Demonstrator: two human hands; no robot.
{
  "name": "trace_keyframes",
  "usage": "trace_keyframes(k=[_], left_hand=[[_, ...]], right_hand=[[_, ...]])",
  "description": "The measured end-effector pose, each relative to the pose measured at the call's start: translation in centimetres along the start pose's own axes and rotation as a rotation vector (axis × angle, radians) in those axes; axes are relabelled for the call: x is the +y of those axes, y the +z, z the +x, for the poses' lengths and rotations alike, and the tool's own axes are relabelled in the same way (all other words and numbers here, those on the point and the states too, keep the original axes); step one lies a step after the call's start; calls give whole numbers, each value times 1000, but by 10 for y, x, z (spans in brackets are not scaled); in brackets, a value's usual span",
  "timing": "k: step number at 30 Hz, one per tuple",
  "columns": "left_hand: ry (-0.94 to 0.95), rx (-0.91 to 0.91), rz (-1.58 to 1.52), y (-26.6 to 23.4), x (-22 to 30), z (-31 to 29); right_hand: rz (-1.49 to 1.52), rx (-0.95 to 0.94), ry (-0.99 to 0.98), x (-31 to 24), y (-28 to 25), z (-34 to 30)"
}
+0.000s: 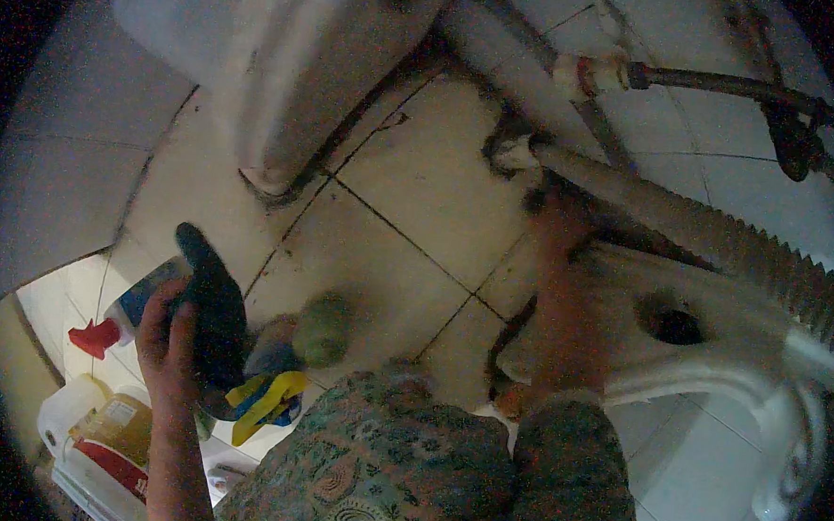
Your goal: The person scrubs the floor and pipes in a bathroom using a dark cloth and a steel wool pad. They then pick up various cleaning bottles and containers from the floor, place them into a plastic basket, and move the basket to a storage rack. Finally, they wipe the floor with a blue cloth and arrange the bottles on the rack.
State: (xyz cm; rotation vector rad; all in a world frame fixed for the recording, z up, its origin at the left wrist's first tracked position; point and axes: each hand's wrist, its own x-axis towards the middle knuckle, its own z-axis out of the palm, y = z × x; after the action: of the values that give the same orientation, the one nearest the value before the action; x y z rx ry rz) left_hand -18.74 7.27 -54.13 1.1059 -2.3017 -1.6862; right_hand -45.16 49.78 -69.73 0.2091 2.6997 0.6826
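My left hand (170, 328), at the lower left, has its fingers wrapped round a dark blue-black object (215, 297) with a rounded upper end; its kind I cannot make out. A blue-grey flat piece (149, 289) shows beside the fingers. On the right, my bare forearm reaches forward from a patterned sleeve, and my right hand (565, 216) is down by the tiled floor (401, 203) and the end of a corrugated drain hose (665, 203). It is dim and smeared, so its fingers cannot be read. A white ceramic fixture (585, 293) with a round hole stands beside that forearm.
A white ceramic base (294, 94) stands ahead. Thin hoses with a fitting (592, 76) run along the wall. At lower left are a red spray trigger (94, 337), a plastic jug (120, 429) and a yellow-and-blue item (268, 404). A blurred green rounded thing (324, 329) sits nearby.
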Motion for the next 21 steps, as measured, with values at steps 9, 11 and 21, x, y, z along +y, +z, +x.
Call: trace_keyframes(k=[9,11,21], left_hand=[[3,-55,-88,2,23,10],[84,-51,17,-10,21,9],[-78,1,-93,6,6,0]], right_hand=[[59,232,-144,47,82,50],[40,166,-107,51,94,34],[79,144,-126,-23,13,18]])
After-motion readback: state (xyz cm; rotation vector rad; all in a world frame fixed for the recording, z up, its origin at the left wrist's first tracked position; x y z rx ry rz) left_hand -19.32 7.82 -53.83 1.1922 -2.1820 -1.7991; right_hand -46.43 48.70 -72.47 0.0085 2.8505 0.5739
